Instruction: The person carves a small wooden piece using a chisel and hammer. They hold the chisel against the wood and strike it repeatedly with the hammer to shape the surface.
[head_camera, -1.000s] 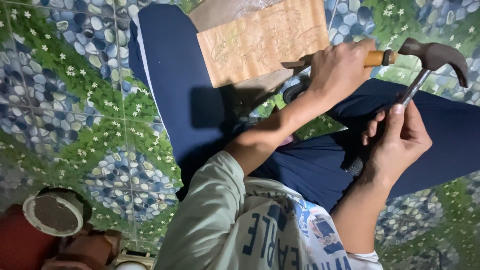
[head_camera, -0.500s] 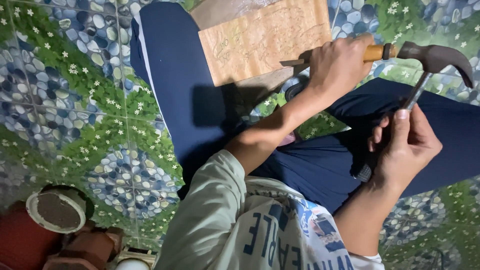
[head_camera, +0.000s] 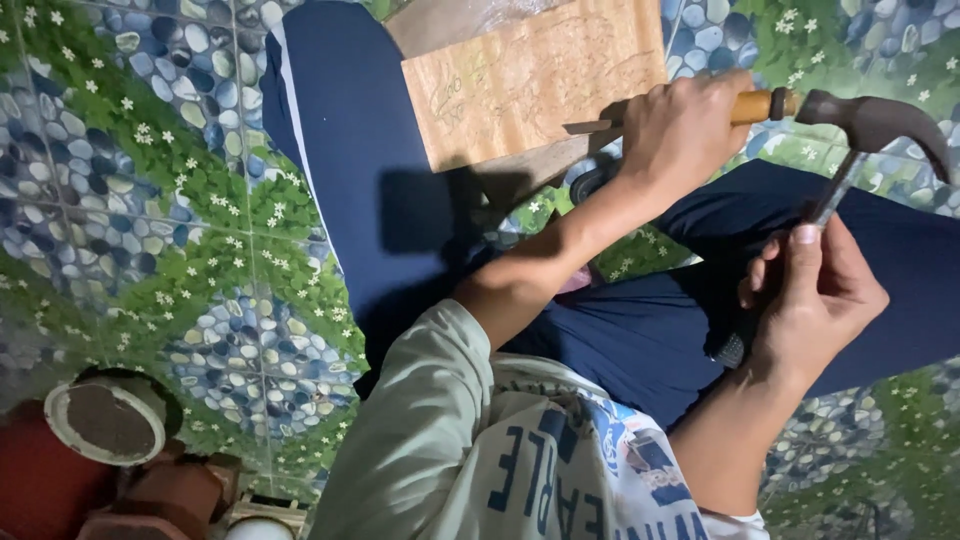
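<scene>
Left hand (head_camera: 685, 135) hides chisel (head_camera: 765, 105), seemingly on board (head_camera: 530, 85)

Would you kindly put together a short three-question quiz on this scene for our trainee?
1. Which tool does the left hand hold: A chisel, B saw, C brush?
2. True or false: the right hand holds a claw hammer.
3. Fill in: the chisel's blade points onto the carved wooden ____.
Key: 1 A; 2 true; 3 board.
</scene>
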